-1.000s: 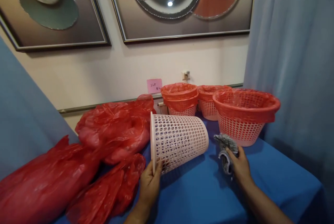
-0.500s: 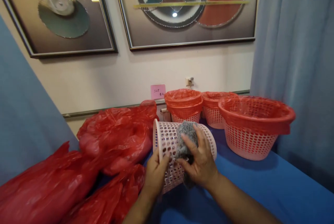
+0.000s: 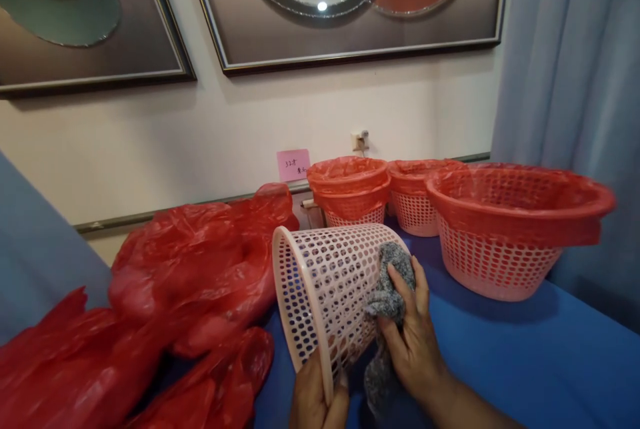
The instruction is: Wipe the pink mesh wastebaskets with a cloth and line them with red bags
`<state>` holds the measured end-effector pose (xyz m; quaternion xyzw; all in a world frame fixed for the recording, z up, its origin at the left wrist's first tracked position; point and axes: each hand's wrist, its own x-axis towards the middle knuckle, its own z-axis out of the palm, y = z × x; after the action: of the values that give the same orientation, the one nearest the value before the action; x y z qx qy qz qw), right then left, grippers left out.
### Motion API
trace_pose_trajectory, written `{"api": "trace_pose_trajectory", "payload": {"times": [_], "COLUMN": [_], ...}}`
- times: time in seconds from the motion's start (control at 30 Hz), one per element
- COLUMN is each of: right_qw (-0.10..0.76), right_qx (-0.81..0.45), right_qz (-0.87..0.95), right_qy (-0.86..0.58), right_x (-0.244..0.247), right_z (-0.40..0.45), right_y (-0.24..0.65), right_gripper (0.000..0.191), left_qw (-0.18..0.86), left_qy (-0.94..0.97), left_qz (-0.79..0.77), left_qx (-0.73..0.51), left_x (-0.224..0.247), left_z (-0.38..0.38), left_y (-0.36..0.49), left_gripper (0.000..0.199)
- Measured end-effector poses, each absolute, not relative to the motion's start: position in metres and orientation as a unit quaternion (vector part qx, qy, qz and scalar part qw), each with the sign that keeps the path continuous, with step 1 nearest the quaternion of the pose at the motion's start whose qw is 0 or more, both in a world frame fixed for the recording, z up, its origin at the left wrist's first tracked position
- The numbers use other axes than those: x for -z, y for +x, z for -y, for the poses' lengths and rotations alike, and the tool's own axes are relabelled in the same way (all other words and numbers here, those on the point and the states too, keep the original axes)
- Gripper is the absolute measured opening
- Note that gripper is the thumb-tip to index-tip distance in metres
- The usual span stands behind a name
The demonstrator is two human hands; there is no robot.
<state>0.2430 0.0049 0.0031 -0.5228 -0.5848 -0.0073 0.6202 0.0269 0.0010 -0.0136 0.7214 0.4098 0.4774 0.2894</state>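
A pale pink perforated plastic basket (image 3: 345, 275) lies tipped on its side, its mouth facing left. My left hand (image 3: 317, 395) grips the rim at the lower front, thumb outside and the other fingers partly hidden by the basket wall. In my right hand (image 3: 415, 335) is a grey speckled cloth (image 3: 395, 279), pressed against the basket's side near its base. One end of the cloth hangs down below the hand.
Red plastic bags (image 3: 195, 269) lie heaped on the left of the blue table (image 3: 490, 355). Behind stand stacked bag-lined baskets (image 3: 350, 182) and another lined basket (image 3: 420, 212). A wide lined basket (image 3: 500, 255) is at the right. A pink note (image 3: 293, 165) is on the wall.
My right hand and the cloth have slid right along the basket towards its base. My left hand has moved down the rim, and the basket's mouth has turned more towards me.
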Motion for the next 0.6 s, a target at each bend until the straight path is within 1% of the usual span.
{"api": "trace_pose_trajectory", "payload": {"times": [0.1, 0.17, 0.27, 0.37, 0.5, 0.57, 0.6], "right_qw": [0.621, 0.618, 0.615, 0.641, 0.62, 0.641, 0.658], "right_qx": [0.018, 0.059, 0.151, 0.198, 0.158, 0.111, 0.076], "right_qz": [0.592, 0.625, 0.687, 0.674, 0.68, 0.617, 0.561], "right_qy": [-0.514, -0.473, -0.357, -0.309, -0.359, -0.444, -0.497], "right_x": [-0.004, -0.006, -0.013, -0.019, -0.02, -0.015, -0.011], "right_z": [-0.007, -0.002, 0.016, 0.028, 0.009, -0.017, -0.031], "right_y": [0.249, 0.246, 0.231, 0.216, 0.238, 0.268, 0.285], "right_gripper": [0.057, 0.059, 0.064, 0.067, 0.067, 0.066, 0.062], "left_qw": [0.309, 0.309, 0.329, 0.371, 0.401, 0.398, 0.392], "left_qy": [0.741, 0.746, 0.744, 0.726, 0.739, 0.738, 0.736], "left_qz": [-0.397, -0.386, -0.374, -0.377, -0.352, -0.356, -0.365], "left_qx": [-0.445, -0.445, -0.446, -0.44, -0.411, -0.412, -0.414], "left_x": [0.005, 0.002, 0.003, 0.002, -0.007, -0.011, -0.013], "left_z": [-0.005, -0.007, -0.006, -0.004, -0.006, -0.01, -0.011], "left_y": [0.035, 0.041, 0.049, 0.056, 0.059, 0.057, 0.056], "left_gripper": [0.049, 0.05, 0.044, 0.037, 0.043, 0.044, 0.044]}}
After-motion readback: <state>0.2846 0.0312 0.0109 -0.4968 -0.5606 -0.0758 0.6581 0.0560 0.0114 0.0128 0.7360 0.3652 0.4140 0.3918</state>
